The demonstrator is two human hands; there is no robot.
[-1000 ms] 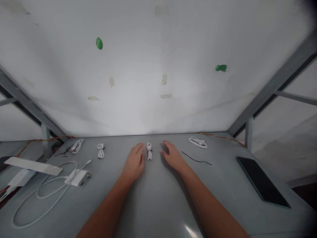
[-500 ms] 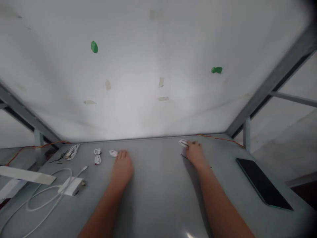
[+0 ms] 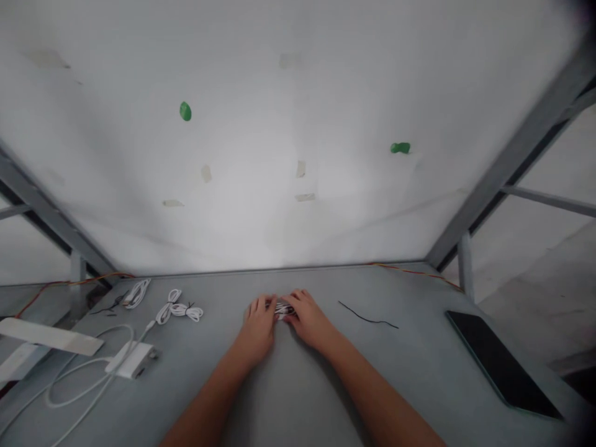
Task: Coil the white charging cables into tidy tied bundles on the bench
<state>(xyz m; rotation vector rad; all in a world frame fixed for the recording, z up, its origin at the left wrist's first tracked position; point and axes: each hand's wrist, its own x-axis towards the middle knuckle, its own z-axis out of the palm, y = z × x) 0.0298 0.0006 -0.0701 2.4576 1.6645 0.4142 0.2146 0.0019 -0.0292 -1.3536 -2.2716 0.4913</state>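
Observation:
My left hand (image 3: 259,321) and my right hand (image 3: 308,318) meet at the middle of the grey table (image 3: 298,397). Between their fingertips lies a small coiled white cable bundle (image 3: 282,308), and both hands close on it. Most of the bundle is hidden by the fingers. Two other coiled white cables (image 3: 179,310) lie together to the left of my left hand.
A thin black tie wire (image 3: 367,316) lies right of my right hand. A dark phone (image 3: 503,366) rests at the right edge. At the left are another white coil (image 3: 138,293), a white adapter (image 3: 130,360) with a long looping cable, and a flat white strip (image 3: 51,335).
My left hand pushed one coil left beside another, my right hand reached right for a coil near the back edge, and both hands have come together at the centre on that bundle.

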